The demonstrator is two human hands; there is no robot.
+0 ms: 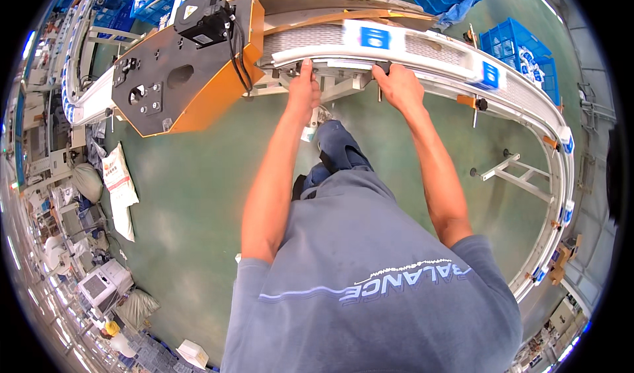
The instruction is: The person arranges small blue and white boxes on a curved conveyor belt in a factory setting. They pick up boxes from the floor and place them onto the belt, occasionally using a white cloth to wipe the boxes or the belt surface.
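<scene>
Your left hand [304, 85]: fingers curled over the near edge of the curved conveyor [422, 49]. Your right hand [398, 82]: fingers clamped on the same edge, just beside. On the belt: white-and-blue packages [373, 37], one above your hands, more along the right-hand bend; all still to travel on. Beyond: blue crates [518, 49].

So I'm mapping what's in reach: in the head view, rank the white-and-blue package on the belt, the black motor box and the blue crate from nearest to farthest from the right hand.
From the right hand, resting on the conveyor's rail:
1. White-and-blue package, just above it on the belt.
2. Blue crate, off to its right on the floor.
3. Black motor box, far left on the orange housing.
</scene>
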